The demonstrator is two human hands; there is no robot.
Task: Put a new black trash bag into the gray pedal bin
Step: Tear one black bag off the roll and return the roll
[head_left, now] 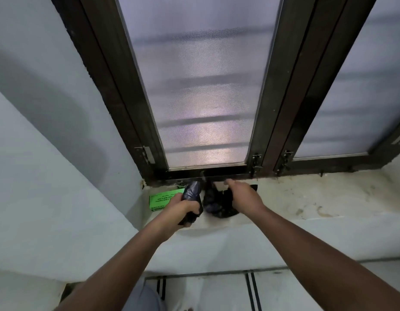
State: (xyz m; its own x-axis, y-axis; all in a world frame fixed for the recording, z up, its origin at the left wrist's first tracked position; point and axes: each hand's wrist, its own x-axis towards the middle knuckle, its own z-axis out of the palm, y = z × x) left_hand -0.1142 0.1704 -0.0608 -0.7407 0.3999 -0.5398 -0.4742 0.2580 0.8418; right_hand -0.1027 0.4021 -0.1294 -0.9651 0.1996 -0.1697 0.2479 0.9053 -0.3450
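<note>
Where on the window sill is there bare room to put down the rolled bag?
The sill is bare to the right of the right hand, from the window frame to the front edge, though stained. The left end is crowded: the green box sits in the corner, the left hand grips the rolled bag, and a loose bag heap lies beside it.

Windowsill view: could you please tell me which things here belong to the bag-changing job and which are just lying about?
For the job:
- rolled black plastic trash bag, gripped by the left hand
- right hand, over the loose black plastic bags

Lying about:
- green cardboard box
- frosted window
</note>
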